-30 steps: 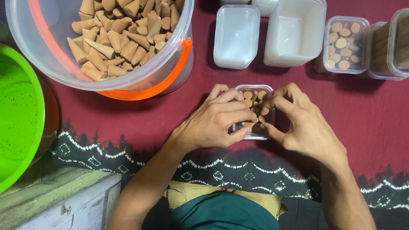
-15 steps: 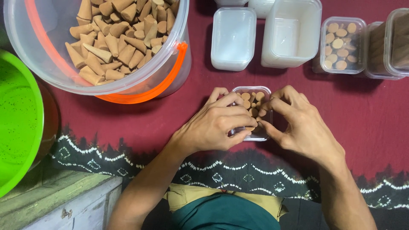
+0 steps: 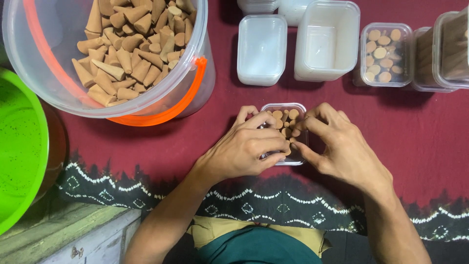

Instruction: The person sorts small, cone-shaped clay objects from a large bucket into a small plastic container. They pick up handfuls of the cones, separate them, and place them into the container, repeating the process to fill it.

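A small clear plastic box [image 3: 285, 111] lies on the dark red cloth [image 3: 420, 142], partly filled with brown cone-shaped pieces [image 3: 279, 117] standing base up. My left hand [image 3: 246, 146] covers the box's left half, its fingers curled over the cones. From the right, my right hand [image 3: 337, 146] pinches at the cones with thumb and fingertips. Both hands touch the box and its contents; the near part of the box is hidden under the fingers.
A large clear bucket [image 3: 195, 58] with an orange handle holds many brown cones [image 3: 132, 44] at the upper left. A green tub [image 3: 19, 146] stands at the left edge. Behind are an empty clear box [image 3: 261, 49], a taller empty tub [image 3: 325, 41] and filled boxes [image 3: 386, 54].
Both hands stay on the small box; the fingers have shifted slightly among the cones. The view has moved a little.
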